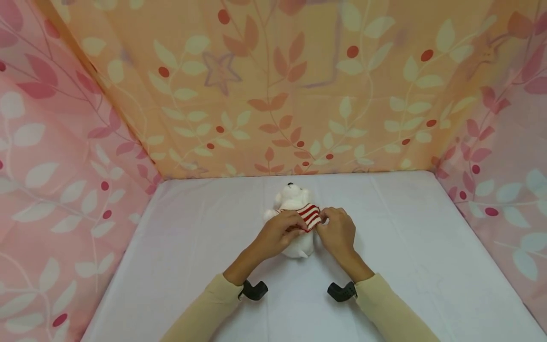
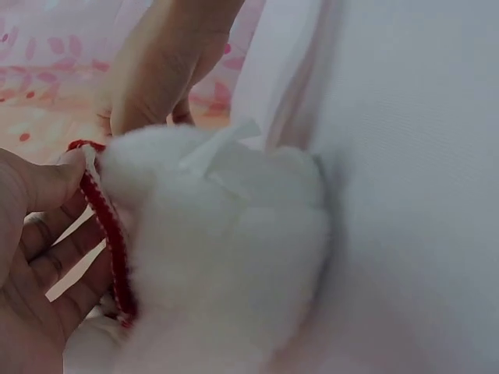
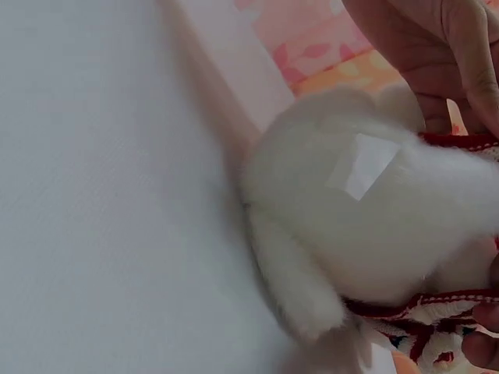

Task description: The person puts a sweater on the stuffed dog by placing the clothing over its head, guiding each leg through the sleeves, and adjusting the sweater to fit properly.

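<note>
A white plush bear [image 1: 295,194] lies on the table with its head toward the back wall. Around its upper body is a red-and-white striped knitted sweater [image 1: 309,214]. My left hand [image 1: 279,232] pinches the sweater's lower hem, thumb on the outside, as the left wrist view shows; the red hem [image 2: 113,238] stands away from the fur there. On the other side my right hand [image 1: 339,230] grips the sweater's edge, with fingertips [image 3: 483,331] on the knit in the right wrist view. A white tag [image 3: 365,166] sticks out from the plush's body.
The white-covered table [image 1: 192,223] spreads around the plush. A patterned orange cloth wall [image 1: 273,95] rises behind it, with pink cloth walls [image 1: 47,190] at the sides. Black wrist cameras [image 1: 255,290] sit below both hands.
</note>
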The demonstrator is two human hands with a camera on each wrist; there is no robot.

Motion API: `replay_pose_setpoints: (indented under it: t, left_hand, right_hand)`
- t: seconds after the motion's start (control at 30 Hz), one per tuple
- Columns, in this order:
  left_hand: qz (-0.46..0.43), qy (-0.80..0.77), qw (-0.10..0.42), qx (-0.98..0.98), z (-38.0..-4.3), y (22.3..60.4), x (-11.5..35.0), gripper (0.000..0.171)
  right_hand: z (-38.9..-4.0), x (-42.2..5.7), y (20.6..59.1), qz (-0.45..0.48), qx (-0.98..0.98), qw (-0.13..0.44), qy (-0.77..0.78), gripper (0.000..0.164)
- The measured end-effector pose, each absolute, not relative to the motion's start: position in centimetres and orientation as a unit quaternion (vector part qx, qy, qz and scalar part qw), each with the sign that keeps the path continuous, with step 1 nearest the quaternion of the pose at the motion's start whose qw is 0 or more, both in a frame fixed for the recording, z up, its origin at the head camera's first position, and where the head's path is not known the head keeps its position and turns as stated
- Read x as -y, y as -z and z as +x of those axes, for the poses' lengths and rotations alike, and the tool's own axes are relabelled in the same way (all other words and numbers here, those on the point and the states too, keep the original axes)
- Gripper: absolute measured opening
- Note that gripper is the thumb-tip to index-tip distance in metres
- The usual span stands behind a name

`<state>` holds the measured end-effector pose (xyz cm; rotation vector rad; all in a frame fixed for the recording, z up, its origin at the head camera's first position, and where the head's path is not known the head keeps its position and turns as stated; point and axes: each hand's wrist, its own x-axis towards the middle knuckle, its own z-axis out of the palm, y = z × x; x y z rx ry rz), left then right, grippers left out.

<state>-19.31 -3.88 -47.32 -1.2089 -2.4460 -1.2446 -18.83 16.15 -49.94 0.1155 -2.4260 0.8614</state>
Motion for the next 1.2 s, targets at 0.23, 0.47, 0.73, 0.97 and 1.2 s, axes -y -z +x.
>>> replay_pose_setpoints:
  t: [0.23,0.47,0.73,0.97,1.2]
  left_hand:
    - [-0.412,0.381,0.073,0.825,-19.3,47.9,4.1,0.009]
    - [-0.418,0.262,0.196,0.848,-19.6,46.2,3.9,0.011]
    - [-0.313,0.326,0.113,0.885,-21.1,44.8,3.7,0.019]
    - [-0.264,0.313,0.059,0.91,-21.7,44.3,2.8,0.027]
    - [-0.298,0.186,0.087,0.932,-21.6,44.2,2.3,0.022]
  right_hand:
    - [-19.1,-16.4,50.9,0.07,0.902,0.316,-0.286,0.018]
    - [-18.8,-16.5,51.0,0.066,0.909,0.287,-0.296,0.014]
    - [-18.5,-15.9,50.3,0.096,0.911,0.273,-0.293,0.027]
    - [-18.7,-15.3,49.8,0.12,0.905,0.292,-0.285,0.031]
    - [-18.9,-15.0,49.9,0.131,0.893,0.305,-0.304,0.029]
